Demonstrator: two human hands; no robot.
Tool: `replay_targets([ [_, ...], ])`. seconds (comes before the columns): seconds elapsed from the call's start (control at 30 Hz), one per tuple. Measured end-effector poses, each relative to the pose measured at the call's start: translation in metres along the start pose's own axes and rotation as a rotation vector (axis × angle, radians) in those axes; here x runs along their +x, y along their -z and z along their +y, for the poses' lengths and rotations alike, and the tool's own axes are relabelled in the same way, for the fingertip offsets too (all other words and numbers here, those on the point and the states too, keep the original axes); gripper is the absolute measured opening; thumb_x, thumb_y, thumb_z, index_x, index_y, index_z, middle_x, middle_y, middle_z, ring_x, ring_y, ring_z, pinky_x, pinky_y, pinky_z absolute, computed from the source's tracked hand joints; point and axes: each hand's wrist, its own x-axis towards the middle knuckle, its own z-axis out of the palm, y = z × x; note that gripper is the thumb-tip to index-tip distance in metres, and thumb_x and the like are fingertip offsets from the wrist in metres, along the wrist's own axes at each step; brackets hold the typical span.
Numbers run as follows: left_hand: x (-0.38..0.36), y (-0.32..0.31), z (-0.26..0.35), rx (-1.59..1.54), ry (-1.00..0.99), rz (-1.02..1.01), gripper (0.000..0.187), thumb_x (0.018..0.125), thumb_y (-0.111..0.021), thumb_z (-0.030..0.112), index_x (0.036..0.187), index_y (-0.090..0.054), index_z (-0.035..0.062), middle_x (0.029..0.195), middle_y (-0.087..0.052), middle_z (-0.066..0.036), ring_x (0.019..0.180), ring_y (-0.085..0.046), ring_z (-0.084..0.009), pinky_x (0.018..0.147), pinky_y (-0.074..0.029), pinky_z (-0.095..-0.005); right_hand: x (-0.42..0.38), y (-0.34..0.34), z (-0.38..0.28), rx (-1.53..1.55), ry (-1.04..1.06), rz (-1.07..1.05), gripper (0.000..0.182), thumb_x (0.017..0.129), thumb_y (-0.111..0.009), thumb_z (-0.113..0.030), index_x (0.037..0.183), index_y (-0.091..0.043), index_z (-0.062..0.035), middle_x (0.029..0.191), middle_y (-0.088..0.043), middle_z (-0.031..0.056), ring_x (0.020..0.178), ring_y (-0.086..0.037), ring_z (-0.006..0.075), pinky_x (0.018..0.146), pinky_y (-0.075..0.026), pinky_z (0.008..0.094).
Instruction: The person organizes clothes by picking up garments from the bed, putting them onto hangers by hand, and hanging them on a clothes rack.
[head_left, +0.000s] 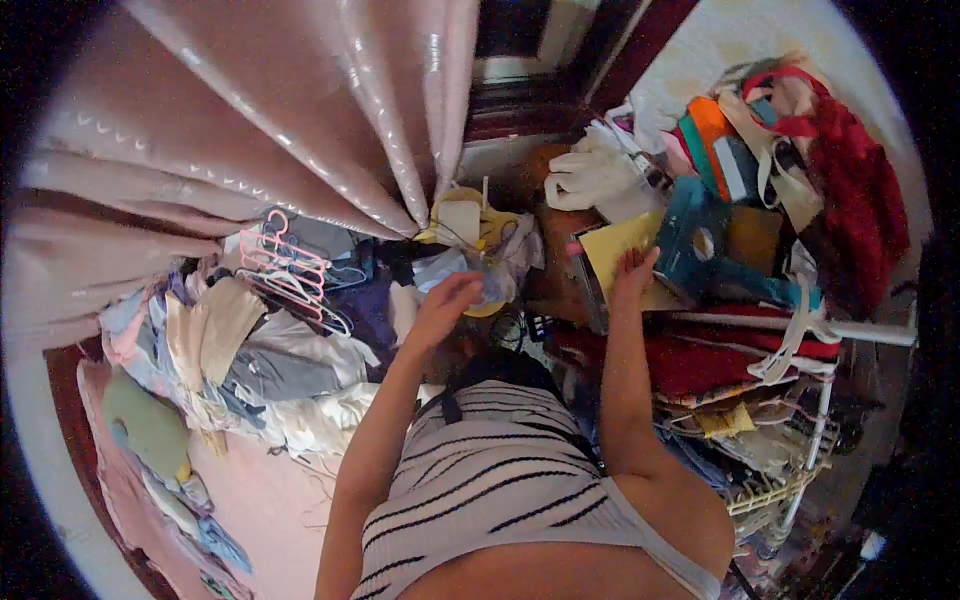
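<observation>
My left hand (452,302) is open and appears to hold nothing, fingers stretched forward. It is beside a yellow bin (470,205) with pale cloth and a bag-like bundle (510,260) in and around it. My right hand (634,272) has its fingers on a flat yellow folder-like piece (612,250) and seems to grip it; the fingertips are blurred. Right beside that hand lies a teal box or bag (695,235) with a round pale mark. Behind the yellow piece is a bunched white cloth (590,175).
Pink curtains (300,110) hang at the upper left. Pink and white hangers (290,270) lie on heaped clothes (290,365) at left. On the right are a white rack rail (870,332), red cloth (850,190) and an orange item (707,118). Pink bedding (260,490) spreads lower left.
</observation>
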Motion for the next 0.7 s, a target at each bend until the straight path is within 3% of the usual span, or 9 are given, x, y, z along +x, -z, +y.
replay_targets([
  [0.1, 0.0, 0.007, -0.005, -0.058, -0.028, 0.075, 0.034, 0.085, -0.055, 0.026, 0.108, -0.055, 0.0005, 0.091, -0.06, -0.006, 0.084, -0.056, -0.0127, 0.076, -0.043, -0.0261, -0.022, -0.017, 0.015, -0.145, -0.031, 0.053, 0.036, 0.082, -0.057, -0.044, 0.083, -0.053, -0.008, 0.069, -0.052, 0.0003, 0.062, -0.051, 0.0125, 0.058, -0.044, 0.0287],
  [0.17, -0.002, 0.013, -0.009, 0.025, -0.035, 0.085, 0.038, 0.086, -0.054, 0.029, 0.112, -0.054, 0.0009, 0.097, -0.06, -0.003, 0.087, -0.053, -0.0103, 0.077, -0.042, -0.0241, -0.029, -0.028, 0.043, -0.156, -0.025, -0.061, 0.031, 0.083, -0.058, -0.038, 0.077, -0.052, -0.0082, 0.062, -0.05, -0.0001, 0.054, -0.049, 0.0112, 0.051, -0.042, 0.026],
  [0.23, -0.003, 0.017, -0.014, 0.006, -0.071, 0.125, 0.039, 0.085, -0.055, 0.028, 0.112, -0.054, -0.0006, 0.096, -0.059, -0.005, 0.086, -0.054, -0.0115, 0.079, -0.042, -0.0256, -0.067, -0.058, 0.052, -0.259, 0.092, -0.375, 0.026, 0.084, -0.059, -0.032, 0.075, -0.051, -0.0079, 0.063, -0.052, 0.0009, 0.053, -0.048, 0.0103, 0.048, -0.041, 0.0242],
  [0.3, -0.016, 0.023, -0.002, 0.006, -0.046, 0.231, 0.039, 0.085, -0.055, 0.028, 0.111, -0.054, -0.0008, 0.095, -0.059, -0.005, 0.087, -0.054, -0.0118, 0.08, -0.042, -0.0261, -0.092, -0.086, 0.082, -0.305, -0.024, -0.486, 0.024, 0.084, -0.058, -0.03, 0.077, -0.051, -0.0081, 0.063, -0.052, 0.0014, 0.052, -0.048, 0.0107, 0.049, -0.041, 0.0242],
  [0.4, -0.03, 0.041, -0.009, -0.042, -0.045, 0.356, 0.038, 0.085, -0.055, 0.028, 0.111, -0.054, -0.001, 0.096, -0.059, -0.006, 0.087, -0.054, -0.0125, 0.08, -0.043, -0.0265, -0.139, -0.115, 0.125, -0.517, 0.044, -0.888, 0.017, 0.084, -0.058, -0.023, 0.085, -0.054, -0.007, 0.066, -0.054, 0.0009, 0.056, -0.051, 0.0098, 0.051, -0.042, 0.0232],
  [0.5, -0.054, 0.059, -0.019, -0.146, -0.064, 0.482, 0.04, 0.085, -0.055, 0.029, 0.111, -0.053, -0.0012, 0.097, -0.059, -0.007, 0.087, -0.056, -0.0136, 0.08, -0.042, -0.0262, -0.197, -0.134, 0.17, -0.612, -0.183, -1.174, 0.018, 0.085, -0.056, -0.022, 0.081, -0.053, -0.0047, 0.064, -0.054, 0.0016, 0.052, -0.048, 0.0078, 0.049, -0.04, 0.0214],
  [0.7, -0.114, 0.084, -0.047, -0.28, 0.033, 0.854, 0.038, 0.086, -0.053, 0.027, 0.112, -0.052, -0.0003, 0.098, -0.059, -0.007, 0.084, -0.057, -0.013, 0.076, -0.043, -0.0246, -0.303, -0.132, 0.254, -0.888, -0.354, -1.77, 0.017, 0.086, -0.055, -0.021, 0.082, -0.054, -0.004, 0.062, -0.055, 0.0017, 0.051, -0.051, 0.0074, 0.046, -0.041, 0.0206],
])
